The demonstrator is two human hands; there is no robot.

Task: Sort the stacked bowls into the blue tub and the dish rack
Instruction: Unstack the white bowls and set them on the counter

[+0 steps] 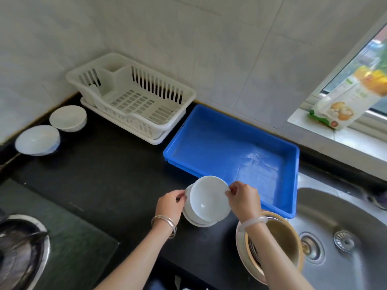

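Top bowl (pixel 207 197) tilted over stack (pixel 198 221) by desk (pixel 104 164) front edge. Left hand (pixel 170 203) and right hand (pixel 244 198) hold it, fingers (pixel 231 191) pinching opposite rims. Blue tub (pixel 292 185) lies just beyond, right hand nearer; dish rack (pixel 129 97) at far-left corner.

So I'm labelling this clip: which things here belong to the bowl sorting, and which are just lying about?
In the job: stacked bowls, gripped by left hand and right hand; blue tub; dish rack.
Lying about: two covered bowls, tan pot, sink, wok, packet on the sill.
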